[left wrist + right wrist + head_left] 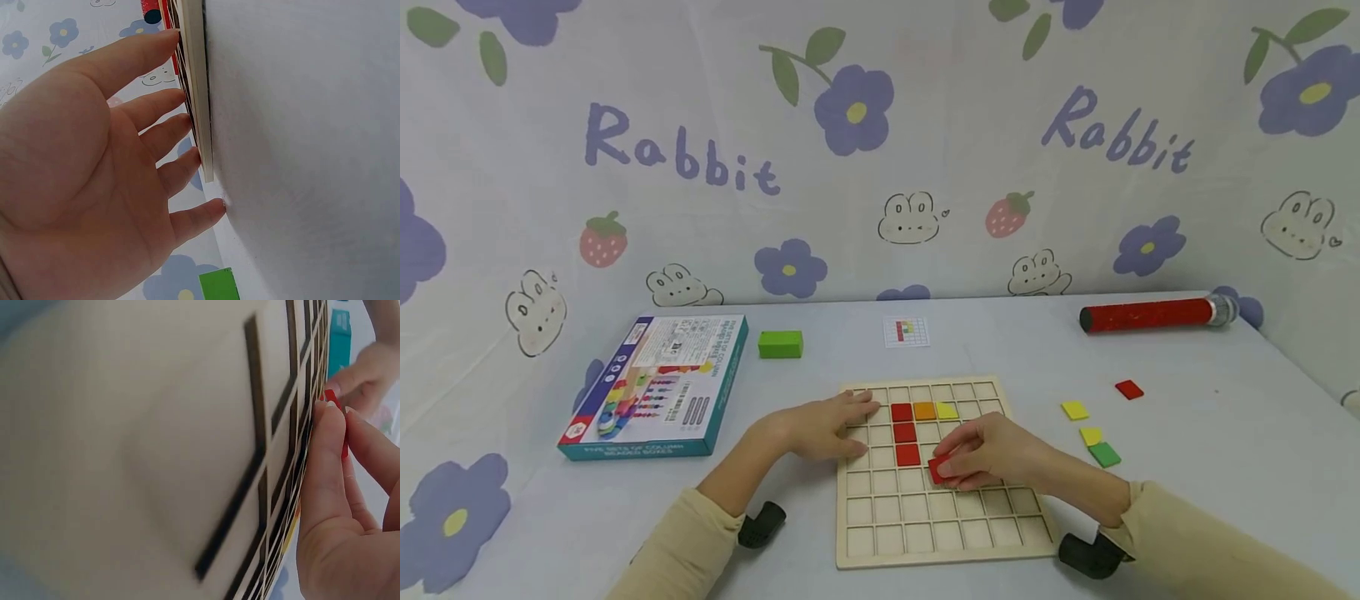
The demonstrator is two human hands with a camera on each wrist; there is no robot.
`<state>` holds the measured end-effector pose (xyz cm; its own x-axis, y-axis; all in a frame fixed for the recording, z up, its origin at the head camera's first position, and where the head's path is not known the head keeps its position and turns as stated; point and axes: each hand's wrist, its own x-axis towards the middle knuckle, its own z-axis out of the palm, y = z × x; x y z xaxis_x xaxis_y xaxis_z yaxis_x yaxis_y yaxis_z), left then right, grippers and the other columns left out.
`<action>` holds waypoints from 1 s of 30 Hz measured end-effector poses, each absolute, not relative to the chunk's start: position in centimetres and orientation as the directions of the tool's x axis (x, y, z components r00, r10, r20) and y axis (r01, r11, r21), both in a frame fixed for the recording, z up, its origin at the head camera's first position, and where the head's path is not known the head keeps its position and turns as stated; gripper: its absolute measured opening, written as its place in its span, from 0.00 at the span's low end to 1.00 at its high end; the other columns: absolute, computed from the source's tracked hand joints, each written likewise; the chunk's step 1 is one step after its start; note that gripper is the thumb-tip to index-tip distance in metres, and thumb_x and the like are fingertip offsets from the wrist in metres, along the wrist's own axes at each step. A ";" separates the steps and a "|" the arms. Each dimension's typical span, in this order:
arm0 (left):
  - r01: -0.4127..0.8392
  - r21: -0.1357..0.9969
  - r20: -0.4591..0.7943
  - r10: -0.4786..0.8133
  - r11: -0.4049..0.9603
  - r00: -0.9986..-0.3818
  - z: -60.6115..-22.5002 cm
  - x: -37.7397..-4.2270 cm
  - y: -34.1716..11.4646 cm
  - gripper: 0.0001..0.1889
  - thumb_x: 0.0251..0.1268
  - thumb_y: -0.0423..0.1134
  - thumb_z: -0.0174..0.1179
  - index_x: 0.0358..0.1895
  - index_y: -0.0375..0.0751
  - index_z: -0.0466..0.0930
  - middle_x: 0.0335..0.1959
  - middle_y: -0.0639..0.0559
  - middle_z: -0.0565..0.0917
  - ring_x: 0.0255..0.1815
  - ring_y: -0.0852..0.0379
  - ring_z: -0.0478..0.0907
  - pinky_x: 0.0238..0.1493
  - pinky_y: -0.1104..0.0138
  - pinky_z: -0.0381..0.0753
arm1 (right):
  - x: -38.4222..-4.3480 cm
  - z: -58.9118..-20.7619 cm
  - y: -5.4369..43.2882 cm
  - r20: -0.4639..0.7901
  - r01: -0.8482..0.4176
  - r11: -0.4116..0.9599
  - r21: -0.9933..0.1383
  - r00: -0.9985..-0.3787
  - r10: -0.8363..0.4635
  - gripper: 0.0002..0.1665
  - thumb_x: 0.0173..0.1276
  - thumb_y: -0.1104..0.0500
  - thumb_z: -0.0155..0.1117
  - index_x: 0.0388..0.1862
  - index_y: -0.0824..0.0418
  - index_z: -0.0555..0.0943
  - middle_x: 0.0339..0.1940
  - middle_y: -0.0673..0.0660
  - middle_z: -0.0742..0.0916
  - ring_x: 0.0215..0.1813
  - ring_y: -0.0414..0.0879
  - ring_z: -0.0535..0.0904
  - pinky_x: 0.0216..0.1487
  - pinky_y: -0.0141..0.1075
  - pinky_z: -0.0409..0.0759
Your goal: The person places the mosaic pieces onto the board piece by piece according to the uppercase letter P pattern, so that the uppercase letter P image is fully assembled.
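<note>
Placement of a red tile (937, 469) looks like the step in hand: in the head view, your right hand (988, 454) pinches it over the grid board (919, 537), just right of the red column's (906, 432) lower end. On the left wrist view, your left hand (826, 427) is spread, grasping nothing, fingertips at the board's edge. On the right wrist view, your fingers hold the tile on edge, so the next move probably calls for tipping it flat into a cell.
</note>
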<state>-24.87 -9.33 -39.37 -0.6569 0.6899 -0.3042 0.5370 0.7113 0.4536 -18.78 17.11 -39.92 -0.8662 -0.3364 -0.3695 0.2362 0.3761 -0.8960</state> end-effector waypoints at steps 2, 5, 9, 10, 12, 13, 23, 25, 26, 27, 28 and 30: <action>0.537 0.453 -0.304 0.690 0.711 -0.657 -39.4 -24.9 -9.3 0.33 0.70 0.45 0.55 0.75 0.43 0.55 0.76 0.47 0.51 0.76 0.48 0.41 0.71 0.55 0.47 | -18.6 -39.9 16.5 -0.364 0.226 0.377 -0.898 -0.863 -0.351 0.14 0.59 0.65 0.70 0.43 0.69 0.83 0.30 0.59 0.86 0.29 0.47 0.84 0.33 0.37 0.83; 0.541 0.449 -0.302 0.691 0.711 -0.657 -39.3 -24.9 -9.3 0.33 0.70 0.45 0.55 0.74 0.43 0.55 0.76 0.47 0.51 0.76 0.48 0.41 0.71 0.55 0.48 | -18.4 -39.9 15.6 -0.356 0.204 0.405 -0.891 -0.867 -0.347 0.13 0.58 0.62 0.72 0.41 0.67 0.83 0.28 0.58 0.86 0.28 0.48 0.84 0.32 0.36 0.83; 0.545 0.439 -0.300 0.688 0.714 -0.661 -39.3 -24.9 -9.4 0.33 0.70 0.45 0.55 0.74 0.43 0.56 0.76 0.47 0.52 0.76 0.48 0.42 0.71 0.55 0.48 | -18.3 -39.9 14.8 -0.328 0.169 0.420 -0.891 -0.882 -0.340 0.12 0.57 0.62 0.72 0.39 0.66 0.84 0.27 0.57 0.86 0.28 0.48 0.84 0.31 0.36 0.83; 0.545 0.438 -0.299 0.687 0.715 -0.662 -39.3 -24.9 -9.4 0.33 0.70 0.46 0.55 0.74 0.43 0.56 0.76 0.47 0.52 0.76 0.48 0.43 0.71 0.55 0.48 | -18.2 -39.9 14.6 -0.318 0.159 0.421 -0.893 -0.885 -0.340 0.12 0.57 0.62 0.72 0.39 0.66 0.84 0.27 0.57 0.86 0.28 0.48 0.84 0.31 0.36 0.83; 0.545 0.438 -0.298 0.687 0.715 -0.663 -39.3 -24.9 -9.4 0.33 0.70 0.46 0.55 0.74 0.43 0.56 0.76 0.47 0.52 0.76 0.48 0.43 0.71 0.55 0.48 | -18.1 -39.8 14.3 -0.298 0.137 0.419 -0.897 -0.889 -0.347 0.12 0.57 0.63 0.73 0.38 0.67 0.83 0.26 0.57 0.86 0.27 0.47 0.84 0.31 0.37 0.83; 0.545 0.437 -0.298 0.687 0.716 -0.663 -39.3 -24.9 -9.4 0.33 0.70 0.46 0.55 0.74 0.43 0.56 0.75 0.47 0.52 0.76 0.48 0.43 0.71 0.55 0.48 | -18.0 -39.8 14.2 -0.290 0.127 0.422 -0.898 -0.891 -0.349 0.12 0.57 0.63 0.73 0.38 0.67 0.83 0.26 0.56 0.86 0.26 0.47 0.84 0.31 0.36 0.83; 0.542 0.444 -0.301 0.688 0.714 -0.660 -39.3 -24.8 -9.2 0.33 0.69 0.45 0.56 0.74 0.43 0.56 0.76 0.47 0.52 0.76 0.48 0.43 0.71 0.55 0.48 | -17.6 -39.9 13.6 -0.228 0.070 0.449 -0.891 -0.924 -0.308 0.11 0.55 0.65 0.73 0.34 0.67 0.81 0.22 0.55 0.83 0.23 0.46 0.82 0.27 0.37 0.83; 0.540 0.442 -0.302 0.686 0.716 -0.662 -39.3 -24.8 -9.3 0.33 0.69 0.45 0.56 0.74 0.43 0.56 0.76 0.47 0.52 0.76 0.48 0.43 0.71 0.55 0.48 | -17.6 -39.8 13.4 -0.228 0.066 0.468 -0.881 -0.927 -0.297 0.10 0.55 0.65 0.73 0.33 0.67 0.81 0.22 0.55 0.83 0.23 0.46 0.82 0.27 0.37 0.83; 0.538 0.443 -0.303 0.685 0.717 -0.663 -39.3 -24.8 -9.2 0.33 0.69 0.45 0.56 0.74 0.43 0.56 0.76 0.47 0.52 0.76 0.48 0.43 0.71 0.55 0.48 | -17.5 -39.7 13.4 -0.229 0.065 0.480 -0.875 -0.928 -0.293 0.10 0.55 0.64 0.73 0.33 0.66 0.81 0.22 0.55 0.83 0.23 0.46 0.82 0.27 0.37 0.83; 0.537 0.443 -0.302 0.684 0.718 -0.664 -39.2 -24.8 -9.2 0.33 0.69 0.45 0.56 0.74 0.44 0.56 0.76 0.47 0.52 0.76 0.48 0.43 0.71 0.55 0.48 | -17.6 -39.7 13.3 -0.235 0.068 0.491 -0.869 -0.929 -0.287 0.10 0.56 0.64 0.73 0.33 0.66 0.81 0.22 0.55 0.83 0.23 0.46 0.82 0.27 0.36 0.83; 0.535 0.444 -0.303 0.683 0.718 -0.665 -39.2 -24.8 -9.3 0.33 0.69 0.45 0.56 0.74 0.44 0.56 0.76 0.47 0.52 0.76 0.48 0.43 0.71 0.55 0.48 | -17.6 -39.6 13.2 -0.242 0.072 0.501 -0.862 -0.928 -0.283 0.10 0.56 0.63 0.74 0.33 0.65 0.81 0.22 0.55 0.83 0.23 0.45 0.82 0.27 0.36 0.83; 0.535 0.441 -0.306 0.681 0.720 -0.665 -39.2 -24.8 -9.3 0.33 0.69 0.46 0.56 0.74 0.44 0.56 0.76 0.48 0.52 0.76 0.49 0.42 0.71 0.55 0.47 | -17.7 -39.6 13.2 -0.258 0.084 0.517 -0.852 -0.926 -0.275 0.09 0.56 0.62 0.73 0.33 0.64 0.82 0.23 0.55 0.83 0.24 0.45 0.82 0.28 0.35 0.83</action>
